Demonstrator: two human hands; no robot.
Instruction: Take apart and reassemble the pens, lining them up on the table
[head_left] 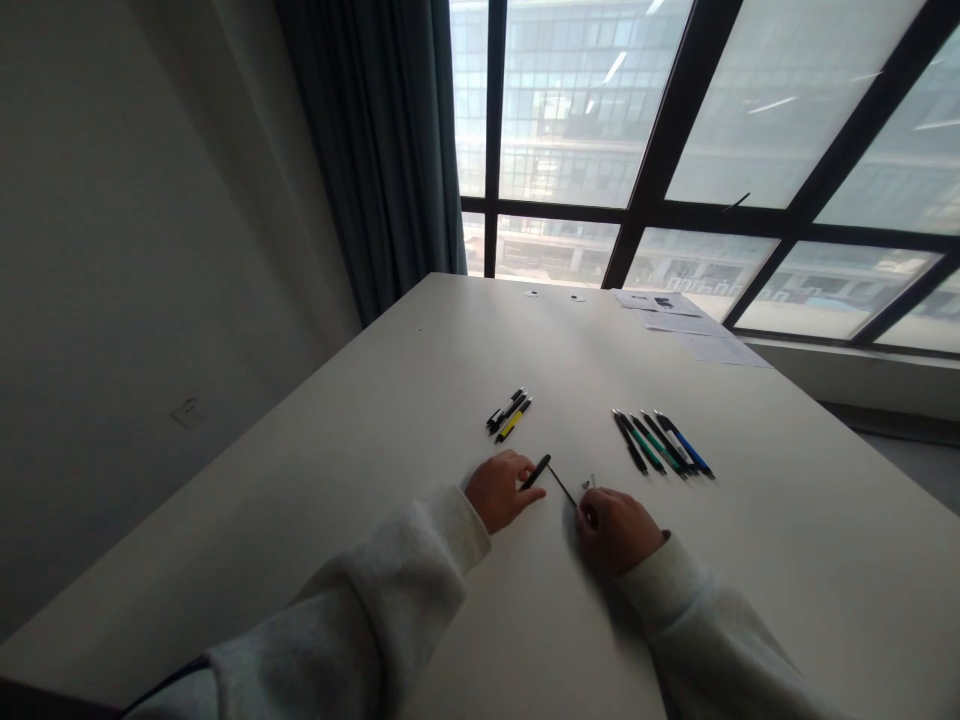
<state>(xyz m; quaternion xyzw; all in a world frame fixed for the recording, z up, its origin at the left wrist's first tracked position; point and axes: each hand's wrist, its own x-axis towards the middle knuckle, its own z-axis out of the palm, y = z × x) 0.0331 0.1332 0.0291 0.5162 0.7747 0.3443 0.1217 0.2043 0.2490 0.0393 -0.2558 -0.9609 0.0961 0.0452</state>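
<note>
On the white table [810, 520], the left hand [499, 492] grips a black pen barrel [537, 471] between thumb and fingers, near a small group of pens [513, 416], one yellow. From the barrel's far tip, a thin dark rod [562, 486] slants to the right hand [621, 525], apart from the left, its fingers pinching the near end. Farther right lies a row of pens [651, 443].

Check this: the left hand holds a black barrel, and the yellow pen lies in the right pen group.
No: the head view shows the yellow pen in the left group, not the right. The left hand holds a black barrel.
</note>
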